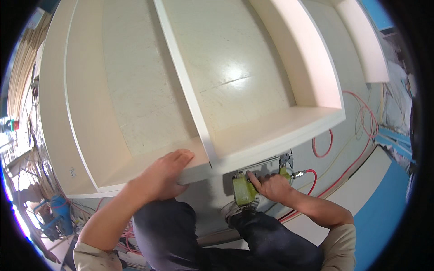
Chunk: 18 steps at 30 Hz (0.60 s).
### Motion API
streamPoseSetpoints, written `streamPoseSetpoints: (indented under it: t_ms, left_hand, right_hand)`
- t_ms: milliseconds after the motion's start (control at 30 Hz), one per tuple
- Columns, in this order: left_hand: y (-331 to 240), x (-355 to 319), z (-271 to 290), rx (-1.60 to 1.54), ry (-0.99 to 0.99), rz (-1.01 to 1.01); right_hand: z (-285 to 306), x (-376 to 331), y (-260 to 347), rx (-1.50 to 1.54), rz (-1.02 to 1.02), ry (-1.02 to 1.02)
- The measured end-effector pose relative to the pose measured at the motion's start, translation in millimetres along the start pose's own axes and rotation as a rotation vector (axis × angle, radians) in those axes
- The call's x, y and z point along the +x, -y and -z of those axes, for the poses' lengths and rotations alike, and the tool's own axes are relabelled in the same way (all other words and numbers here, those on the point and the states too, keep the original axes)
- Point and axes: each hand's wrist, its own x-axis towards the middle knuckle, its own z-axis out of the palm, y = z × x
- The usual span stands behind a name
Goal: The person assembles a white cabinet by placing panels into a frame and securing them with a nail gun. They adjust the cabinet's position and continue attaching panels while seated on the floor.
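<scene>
We are fastening the near bottom edge of a cream cabinet carcass (235, 67) that stands on the floor. As we judge it, the step in hand is driving a fastener up into the front rail (271, 135), just right of the upright divider (190, 90).

Our right hand (273, 186) is closed around a yellow-green pneumatic nailer (244, 189), index finger laid along its body, the nose tucked under the rail's lower edge. A red air hose (312, 174) leaves its rear and loops over the floor (343, 149) to the right.

Our left hand (162, 176) lies flat, fingers spread and holding nothing, on the rail's near edge left of the divider, bracing the panel.

The next move calls for keeping the nailer square to the rail while the left hand steadies it.

Both forearms reach forward over our bent knees (181, 235).
</scene>
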Motion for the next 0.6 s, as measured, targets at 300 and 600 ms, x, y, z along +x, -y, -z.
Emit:
streamPoseSetpoints:
  t_ms: [300,600]
  left_hand:
    - [-9,10,-6,-0.025,0.029,0.061]
    - [-6,44,7,-0.193,0.142,0.04]
  right_hand:
    - [-17,41,-12,-0.182,0.13,-0.134]
    - [-14,65,-14,-0.229,0.065,-0.365]
